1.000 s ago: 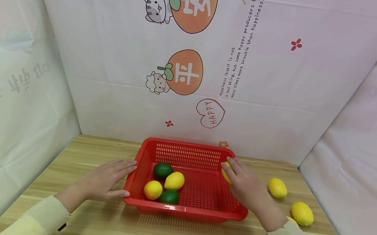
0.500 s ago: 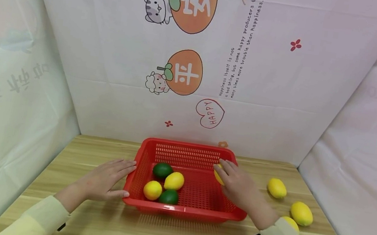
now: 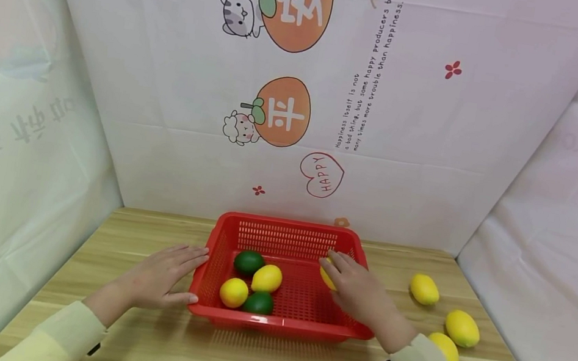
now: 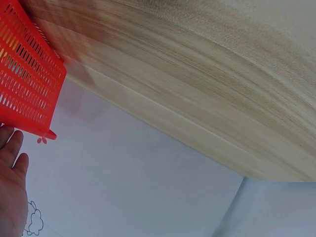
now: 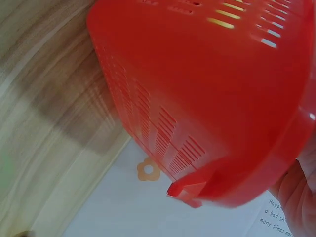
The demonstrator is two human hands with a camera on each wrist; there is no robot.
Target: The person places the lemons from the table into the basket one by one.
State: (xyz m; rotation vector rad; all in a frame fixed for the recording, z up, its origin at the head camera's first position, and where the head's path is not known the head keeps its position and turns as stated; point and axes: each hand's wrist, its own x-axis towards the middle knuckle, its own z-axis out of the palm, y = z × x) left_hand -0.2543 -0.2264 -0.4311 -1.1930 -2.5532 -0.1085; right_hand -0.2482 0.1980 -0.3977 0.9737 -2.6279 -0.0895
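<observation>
In the head view a red plastic basket (image 3: 282, 323) stands on the wooden table. My left hand (image 3: 161, 277) rests with straight fingers on its left rim. Over the basket's right side, my right hand (image 3: 362, 289) grips a lemon (image 3: 328, 273), mostly covered by the fingers. Inside the basket, on the left, lie two yellow lemons (image 3: 267, 279) and two dark green fruits (image 3: 249, 262). The left wrist view has the left hand's fingertips (image 4: 15, 143) under the rim of the basket (image 4: 29, 79). In the right wrist view the basket wall (image 5: 197, 98) hides most of the right hand (image 5: 298, 197).
Three more lemons lie on the table to the right of the basket: one at the back (image 3: 424, 289), one farther right (image 3: 462, 328), and a lemon (image 3: 444, 348) beside the right sleeve. White printed cloth (image 3: 404, 190) walls the table at the back and both sides.
My right hand has moved left and slightly down with its lemon, farther in over the basket. More of the lemon by the right sleeve shows now. The left hand stays put.
</observation>
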